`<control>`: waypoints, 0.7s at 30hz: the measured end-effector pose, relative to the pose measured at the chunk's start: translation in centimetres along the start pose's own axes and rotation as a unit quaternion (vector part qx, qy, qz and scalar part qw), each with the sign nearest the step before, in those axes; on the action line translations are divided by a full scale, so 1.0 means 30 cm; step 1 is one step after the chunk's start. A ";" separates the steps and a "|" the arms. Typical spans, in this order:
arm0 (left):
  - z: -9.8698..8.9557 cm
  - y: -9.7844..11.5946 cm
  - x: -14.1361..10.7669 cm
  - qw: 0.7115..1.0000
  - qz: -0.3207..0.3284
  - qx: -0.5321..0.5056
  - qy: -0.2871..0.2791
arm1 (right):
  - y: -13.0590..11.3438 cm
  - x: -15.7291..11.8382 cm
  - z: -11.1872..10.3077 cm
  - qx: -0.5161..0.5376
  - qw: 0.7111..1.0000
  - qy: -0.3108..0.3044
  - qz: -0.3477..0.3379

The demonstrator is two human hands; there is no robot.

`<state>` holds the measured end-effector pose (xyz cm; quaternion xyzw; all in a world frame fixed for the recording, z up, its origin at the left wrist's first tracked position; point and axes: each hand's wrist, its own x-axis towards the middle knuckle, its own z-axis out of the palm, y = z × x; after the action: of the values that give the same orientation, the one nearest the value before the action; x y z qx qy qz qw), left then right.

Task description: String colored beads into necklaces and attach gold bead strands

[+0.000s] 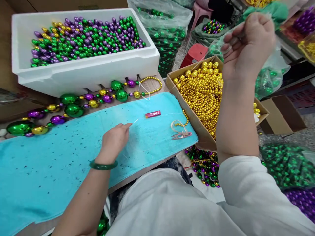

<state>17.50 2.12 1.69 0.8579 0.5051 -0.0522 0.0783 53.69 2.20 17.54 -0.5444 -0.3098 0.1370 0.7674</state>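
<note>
My left hand (115, 139) is low over the turquoise cloth (73, 147), its thumb and finger pinched on a thin white needle-like piece (136, 121) that points up and right. A little beyond it on the cloth lies a small pink packet (153, 114). Farther right are small thread snips (181, 135) with a pale ribbon loop. My right hand (248, 46) is raised high at the right, above the box of gold beads, slightly blurred. Its fingers are curled in, and what they hold cannot be made out.
A white foam box (88, 65) of purple, green and gold beads stands at the back left. Before it lies a large-bead necklace (75, 110). A cardboard box (187, 105) holds gold bead strands (201, 98). Bagged green beads (167, 42) and a red stool (197, 52) stand behind.
</note>
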 end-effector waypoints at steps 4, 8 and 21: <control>0.021 0.016 0.024 0.999 0.014 0.035 -0.026 | 0.153 -0.061 0.035 -0.097 0.989 -0.112 0.031; 0.049 0.029 0.050 0.998 0.032 0.042 -0.037 | 0.289 -0.166 0.072 -0.335 0.908 -0.243 0.062; 0.090 0.083 -0.109 0.973 0.190 -0.113 -0.065 | 0.238 -0.498 -0.156 -0.630 0.573 -0.515 0.098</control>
<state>18.06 -2.37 -0.21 0.9184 0.3297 -0.0352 0.2157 46.00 -6.85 5.08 -0.7549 -0.6061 0.2388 -0.0757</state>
